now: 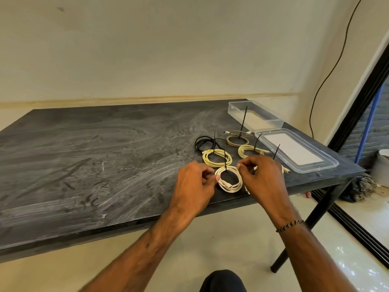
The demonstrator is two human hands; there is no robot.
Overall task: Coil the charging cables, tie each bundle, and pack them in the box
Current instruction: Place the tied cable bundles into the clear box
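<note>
Scuffed and chalky, our dark table [84, 165] stands against a plain cream wall. Near its front edge lies the white coil [229, 180], a braided cable wound in a flat ring with a black zip tie [225, 163] standing up from its far side. Our left hand [193, 186] sits at the ring's left rim, fingertips pinched together against the cable; our right hand [263, 178] curls its fingers at the right rim, though we cannot tell whether they grip anything. A beaded bracelet [290, 225] circles the right wrist.

Just behind, we see a yellow coil [216, 158], a black coil [205, 143], a second yellow coil [249, 151] and a tan coil [237, 140], each ringed by an upright black tie. Further right, a clear plastic lid [294, 149] lies flat with rounded corners, and the clear box [255, 115] rests behind it at the table's far corner. We can read no labels.
</note>
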